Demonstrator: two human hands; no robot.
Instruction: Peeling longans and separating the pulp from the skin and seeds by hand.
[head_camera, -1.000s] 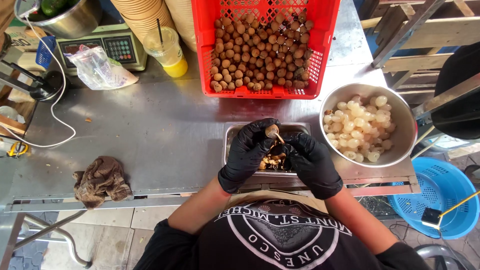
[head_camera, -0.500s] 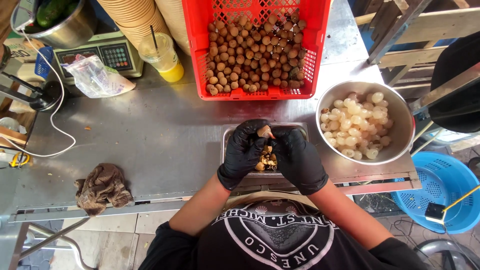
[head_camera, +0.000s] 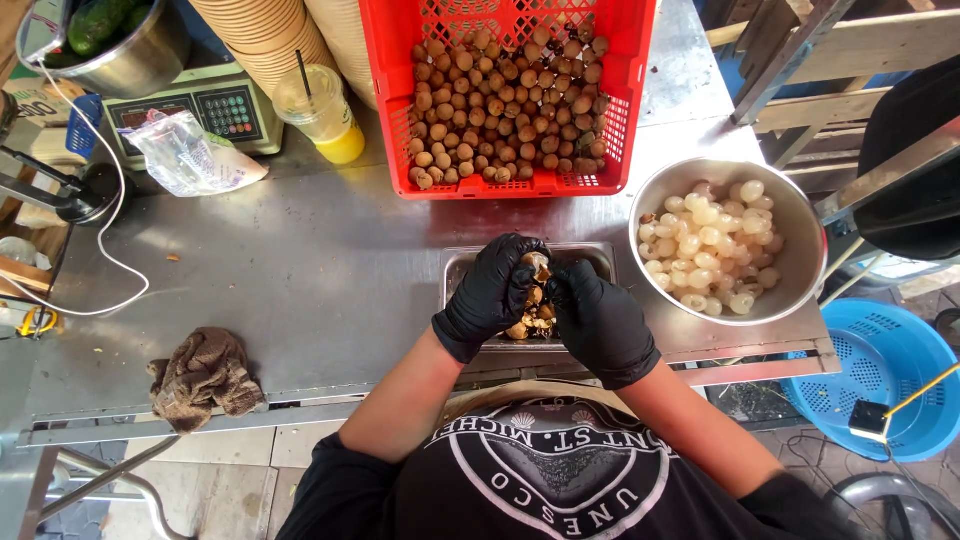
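Both hands wear black gloves and meet over a small steel tray (head_camera: 470, 262) holding brown peel scraps (head_camera: 528, 322). My left hand (head_camera: 492, 295) and my right hand (head_camera: 598, 320) together pinch one small brown round fruit (head_camera: 537, 263) between their fingertips. A red plastic crate (head_camera: 400, 120) full of the same brown fruit stands just beyond the tray. To the right sits a steel bowl (head_camera: 800, 245) of peeled whitish fruit (head_camera: 705, 240).
A brown rag (head_camera: 203, 373) lies at the steel table's front left. At the back left are a digital scale (head_camera: 200, 110), a clear plastic bag (head_camera: 190, 155), a cup with yellow drink (head_camera: 322, 115), stacked paper cups (head_camera: 260, 40) and a steel pot (head_camera: 120, 45). A blue basket (head_camera: 880, 380) sits below right.
The hands stay over the tray, working the same fruit; they have shifted slightly and the fruit sits a little deeper between the fingertips. Nothing else has moved.
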